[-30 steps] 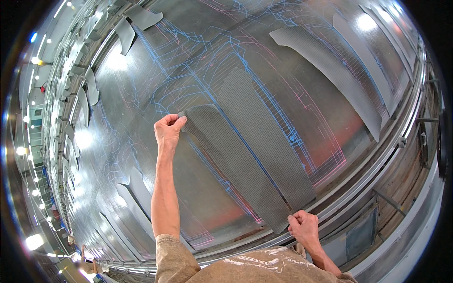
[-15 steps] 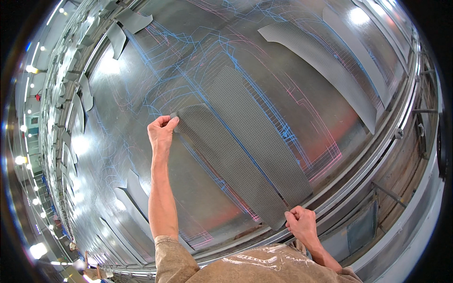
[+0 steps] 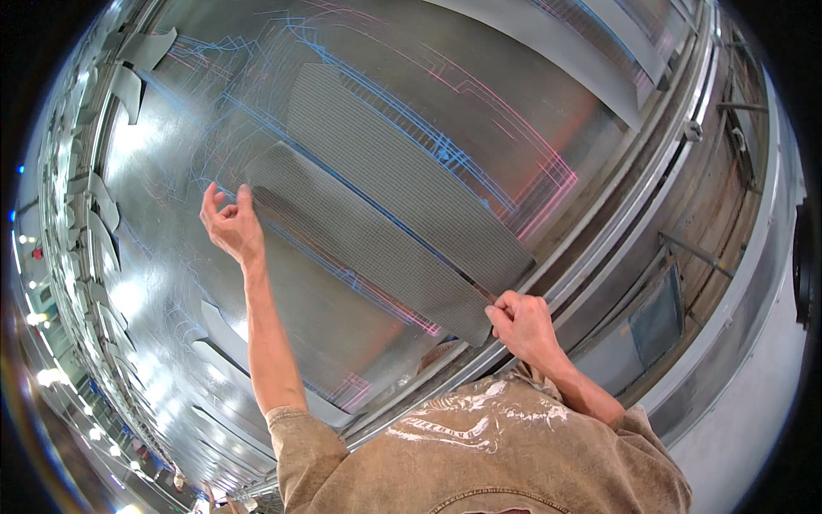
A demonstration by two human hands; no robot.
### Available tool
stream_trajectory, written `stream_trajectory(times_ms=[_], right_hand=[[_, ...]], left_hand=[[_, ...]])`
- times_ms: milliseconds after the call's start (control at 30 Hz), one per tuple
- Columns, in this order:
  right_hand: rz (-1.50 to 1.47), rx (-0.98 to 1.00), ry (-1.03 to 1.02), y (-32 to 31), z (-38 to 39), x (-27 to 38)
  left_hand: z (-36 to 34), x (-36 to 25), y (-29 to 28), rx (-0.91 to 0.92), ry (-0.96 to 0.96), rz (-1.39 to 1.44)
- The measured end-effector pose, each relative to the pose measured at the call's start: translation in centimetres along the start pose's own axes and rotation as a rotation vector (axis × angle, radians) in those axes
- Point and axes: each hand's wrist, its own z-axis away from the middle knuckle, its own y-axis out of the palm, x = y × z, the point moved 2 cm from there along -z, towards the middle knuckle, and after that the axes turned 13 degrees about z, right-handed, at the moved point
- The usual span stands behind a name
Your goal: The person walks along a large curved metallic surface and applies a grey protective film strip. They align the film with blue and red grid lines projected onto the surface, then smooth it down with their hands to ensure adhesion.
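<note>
1. Head view: my left hand [image 3: 233, 224] is showing a released state, fingers parted and thumb extending beside the far-left corner of the left grid-patterned grey sheet [image 3: 368, 244]. I cannot tell whether the thumb tip is touching that corner.
2. My right hand [image 3: 524, 324] is pinching the near corner of the same sheet between thumb and curled fingers.
3. The left sheet is lying flat on the metal tabletop [image 3: 317, 334], slanting from between my hands toward the near edge.
4. The right grid-patterned grey sheet [image 3: 394, 167] is lying alongside it, a narrow gap separating the two.
5. Blue lines [image 3: 437, 150] are running through the gap and along the outer sides of both sheets; pink lines [image 3: 561, 178] are crossing at the right.
6. A long grey piece [image 3: 565, 51] is lying farther right, well apart from the pair.
7. Curved grey pieces [image 3: 127, 92] are lying along the table's far-left side.
8. A metal rail [image 3: 629, 214] is bordering the near edge, and I am wearing a brown shirt [image 3: 514, 463].
</note>
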Motion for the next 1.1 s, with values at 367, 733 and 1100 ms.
stream_trajectory(times_ms=[367,733,1100], right_hand=[[-0.039,0.033,-0.008,0.2,-0.1,-0.3],[-0.129,0.100,0.098,-0.2,0.0,0.5],[-0.105,0.126,0.110,-0.1,0.0,0.2]], left_hand=[[10.1,-3.4,0.6,0.493,0.272,-0.253],[9.3,-3.9,1.9,0.612,0.283,-0.347],[7.0,-3.8,3.4,0.637,0.305,-0.370]])
